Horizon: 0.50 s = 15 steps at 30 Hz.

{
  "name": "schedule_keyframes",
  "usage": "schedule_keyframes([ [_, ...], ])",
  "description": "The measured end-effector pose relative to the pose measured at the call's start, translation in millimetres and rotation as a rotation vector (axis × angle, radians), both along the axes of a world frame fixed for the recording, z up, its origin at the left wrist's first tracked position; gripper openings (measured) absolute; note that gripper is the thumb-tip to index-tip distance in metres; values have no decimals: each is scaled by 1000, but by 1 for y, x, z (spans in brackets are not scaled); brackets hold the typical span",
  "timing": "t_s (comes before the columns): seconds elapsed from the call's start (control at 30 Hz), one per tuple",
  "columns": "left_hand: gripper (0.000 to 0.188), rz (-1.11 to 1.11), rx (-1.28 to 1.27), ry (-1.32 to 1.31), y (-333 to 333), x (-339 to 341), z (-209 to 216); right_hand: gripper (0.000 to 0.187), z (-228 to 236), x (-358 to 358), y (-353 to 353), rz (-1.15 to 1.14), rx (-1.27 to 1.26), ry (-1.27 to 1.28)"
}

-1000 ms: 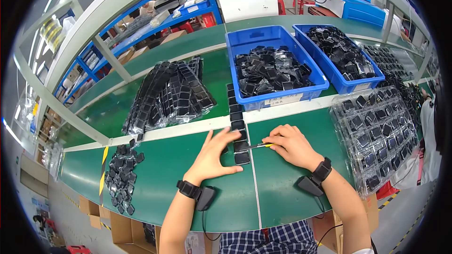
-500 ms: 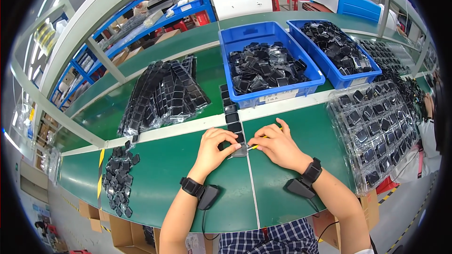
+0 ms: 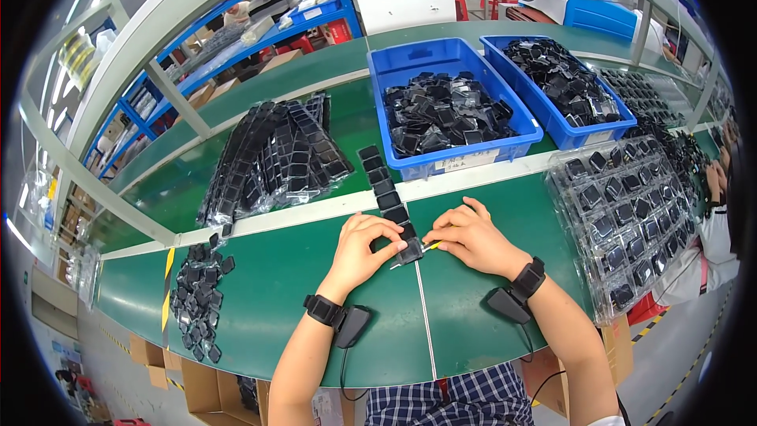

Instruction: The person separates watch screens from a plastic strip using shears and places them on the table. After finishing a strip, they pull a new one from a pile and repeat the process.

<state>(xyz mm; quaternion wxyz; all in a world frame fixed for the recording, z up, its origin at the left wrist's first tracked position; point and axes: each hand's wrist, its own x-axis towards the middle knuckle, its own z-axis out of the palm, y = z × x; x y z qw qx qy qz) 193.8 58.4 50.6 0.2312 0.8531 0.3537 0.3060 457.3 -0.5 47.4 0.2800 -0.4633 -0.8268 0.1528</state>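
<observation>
My left hand (image 3: 355, 251) pinches the near end of a strip of black square pieces (image 3: 384, 192) between thumb and fingertips. The strip runs away from me, tilted a little to the left, over the pale rail. My right hand (image 3: 476, 244) is closed around a slim yellow tool (image 3: 433, 245). The tool's tip points left, close beside the strip's near end; I cannot tell if they touch. Most of the tool is hidden in my fingers, so its kind does not show.
Beyond the rail lie a pile of similar strips (image 3: 272, 154) and two blue bins (image 3: 465, 159) of loose black pieces. At the left is a heap of black squares (image 3: 199, 300). Clear trays of pieces (image 3: 623, 221) stand at the right, near another person's arm (image 3: 716, 181).
The strip has tilted, its far end swinging left and its near end shifting slightly right. My right hand has moved a little right with the yellow tool, which now shows less.
</observation>
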Motion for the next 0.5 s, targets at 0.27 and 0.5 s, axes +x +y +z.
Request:
schedule_keyframes([
  [0.27, 15, -20, -29, 19, 4, -2, 0, 24, 7, -3, 1, 46, -16, -61],
  [0.5, 15, 8, 28, 10, 0, 1, -1, 24, 16, 13, 0, 25, -104, -85],
])
